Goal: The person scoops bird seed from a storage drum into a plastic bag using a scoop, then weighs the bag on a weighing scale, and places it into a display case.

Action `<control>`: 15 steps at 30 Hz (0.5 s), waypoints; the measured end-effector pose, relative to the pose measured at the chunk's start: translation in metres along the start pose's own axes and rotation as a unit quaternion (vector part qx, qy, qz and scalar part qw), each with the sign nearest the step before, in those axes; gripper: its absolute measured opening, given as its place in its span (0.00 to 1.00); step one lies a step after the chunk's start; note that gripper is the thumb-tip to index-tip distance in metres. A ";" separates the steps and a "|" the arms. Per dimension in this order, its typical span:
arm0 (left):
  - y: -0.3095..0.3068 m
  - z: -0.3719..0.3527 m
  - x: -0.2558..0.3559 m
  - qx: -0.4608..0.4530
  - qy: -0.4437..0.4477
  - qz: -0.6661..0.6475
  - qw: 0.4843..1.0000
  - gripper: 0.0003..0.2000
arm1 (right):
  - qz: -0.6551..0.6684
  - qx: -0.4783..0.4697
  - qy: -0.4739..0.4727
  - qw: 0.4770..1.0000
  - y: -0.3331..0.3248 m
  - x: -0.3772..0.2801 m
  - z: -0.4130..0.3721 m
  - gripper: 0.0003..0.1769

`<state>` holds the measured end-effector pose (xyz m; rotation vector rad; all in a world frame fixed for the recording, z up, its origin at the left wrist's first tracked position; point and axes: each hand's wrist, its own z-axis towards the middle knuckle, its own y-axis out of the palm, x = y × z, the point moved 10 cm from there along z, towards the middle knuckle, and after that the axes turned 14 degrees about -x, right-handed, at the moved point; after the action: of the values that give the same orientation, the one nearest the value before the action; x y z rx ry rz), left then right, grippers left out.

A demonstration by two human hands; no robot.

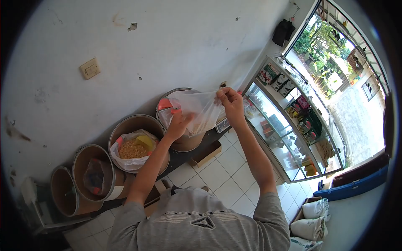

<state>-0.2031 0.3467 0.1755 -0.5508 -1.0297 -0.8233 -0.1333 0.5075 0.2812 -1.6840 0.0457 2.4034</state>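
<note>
Far left, with open top: fiber drum [62, 188]. Next, just beside it: second drum [90, 161], with dark-and-red plastic bundle [96, 180] inside. Above, on white wall [125, 79]: light switch [90, 68]. Then third drum [133, 121], lined with white plastic bag [120, 162] full of orange-brown granules [132, 150], with yellow scoop [145, 141] resting on them. Underneath, dark bench [173, 162].

Left hand [178, 125] against near-left side of clear plastic bag [197, 104], fingers partly bent; cannot tell if gripping film or only touching. Clear plastic bag hanging between both hands, in front of and partly over fourth drum [186, 144], with some pale contents low down. Orange-red packaging [164, 103] at that drum's mouth. Below, on tiled floor [228, 171], cardboard box [208, 154]. Right hand [231, 102] up at bag's upper right corner, pinching film between thumb and fingers.

Farther right: glass display case [274, 121] with packaged goods on shelves. Lower right, near wall: stacked white sacks [307, 228].
</note>
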 end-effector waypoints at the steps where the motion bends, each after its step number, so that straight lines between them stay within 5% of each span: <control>1: 0.006 0.007 0.003 -0.014 -0.035 0.011 0.999 0.15 | -0.021 0.008 -0.013 1.000 -0.012 0.002 -0.006 0.09; 3: 0.021 0.028 -0.001 -0.032 -0.068 0.023 0.997 0.14 | -0.027 0.034 -0.009 0.999 -0.041 0.011 -0.023 0.09; 9: 0.091 0.078 0.014 -0.071 0.032 0.097 0.992 0.08 | -0.070 0.131 0.044 0.988 -0.141 0.032 -0.079 0.09; 12: 0.128 0.089 -0.002 -0.088 0.015 0.080 0.993 0.05 | -0.269 0.079 0.071 0.957 -0.172 0.029 -0.105 0.12; 15: 0.163 0.095 -0.016 -0.089 0.004 0.103 0.991 0.04 | -0.304 0.030 0.058 0.951 -0.188 0.029 -0.133 0.12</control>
<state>-0.1255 0.5179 0.1979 -0.7917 -0.8786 -0.7365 0.0157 0.6770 0.2247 -1.5241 -0.3305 1.8267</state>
